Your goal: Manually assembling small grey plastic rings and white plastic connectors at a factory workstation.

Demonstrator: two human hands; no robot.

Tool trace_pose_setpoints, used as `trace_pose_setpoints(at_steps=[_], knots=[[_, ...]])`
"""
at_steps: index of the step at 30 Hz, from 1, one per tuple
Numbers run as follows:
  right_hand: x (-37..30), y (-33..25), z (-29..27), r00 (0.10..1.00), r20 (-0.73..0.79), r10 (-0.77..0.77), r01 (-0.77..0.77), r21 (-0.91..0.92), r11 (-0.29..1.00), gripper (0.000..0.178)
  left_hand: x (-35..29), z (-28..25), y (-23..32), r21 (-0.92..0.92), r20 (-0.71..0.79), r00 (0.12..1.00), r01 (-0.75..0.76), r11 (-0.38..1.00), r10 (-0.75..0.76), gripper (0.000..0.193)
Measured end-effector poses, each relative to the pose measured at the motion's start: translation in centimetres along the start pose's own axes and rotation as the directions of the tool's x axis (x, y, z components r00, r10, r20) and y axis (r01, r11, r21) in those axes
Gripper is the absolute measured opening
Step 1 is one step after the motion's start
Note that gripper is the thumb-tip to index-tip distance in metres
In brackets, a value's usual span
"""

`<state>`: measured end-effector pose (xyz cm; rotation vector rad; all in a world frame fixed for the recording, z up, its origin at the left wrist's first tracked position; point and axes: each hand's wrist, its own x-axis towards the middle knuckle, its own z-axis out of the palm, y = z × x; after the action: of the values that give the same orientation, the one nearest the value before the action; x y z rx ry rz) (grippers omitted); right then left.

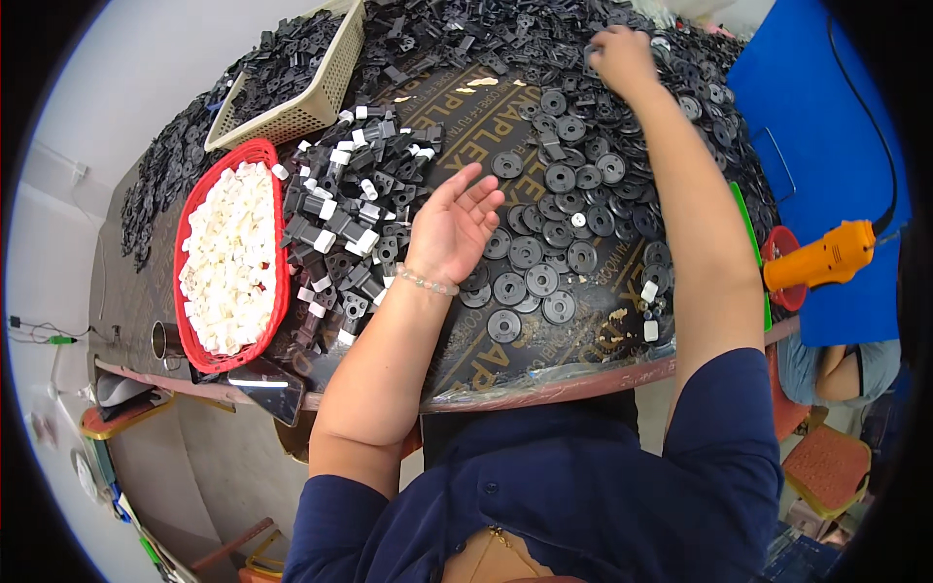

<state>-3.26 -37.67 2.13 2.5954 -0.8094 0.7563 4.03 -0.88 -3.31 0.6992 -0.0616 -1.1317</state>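
Observation:
My left hand (453, 229) hovers over the middle of the table, palm turned up, fingers apart and slightly bent, holding nothing. Just right of it lie many black round discs (526, 253) with center holes. To its left is a heap of black plastic parts with white end pieces (335, 209). My right hand (622, 60) reaches to the far side, into the pile of black pieces (466, 44). Its fingers are bent together, with a dark rounded piece by the fingertips; what they grip is too small to make out.
A red basket (185, 257) of white pieces stands at left, with a beige crate (282, 121) of black parts behind it. A phone (272, 387) lies at the front edge. At right are an orange power tool (821, 255), a red bowl (783, 243) and a blue panel (826, 117).

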Motion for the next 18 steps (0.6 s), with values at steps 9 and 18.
trace_pose_setpoints(at_steps=[9, 18], knots=[[6.2, -16.0, 7.8, 0.967, 0.182, -0.176, 0.103, 0.353, 0.930, 0.072, -0.2, -0.4, 0.3, -0.025, -0.013, 0.999, 0.036, 0.999, -0.036, 0.030], [9.7, -20.3, 6.7, 0.738, 0.630, -0.242, 0.118, 0.233, 0.965, 0.050, -0.7, -0.1, 0.4, -0.056, -0.009, 0.998, 0.065, 0.996, -0.065, 0.030]])
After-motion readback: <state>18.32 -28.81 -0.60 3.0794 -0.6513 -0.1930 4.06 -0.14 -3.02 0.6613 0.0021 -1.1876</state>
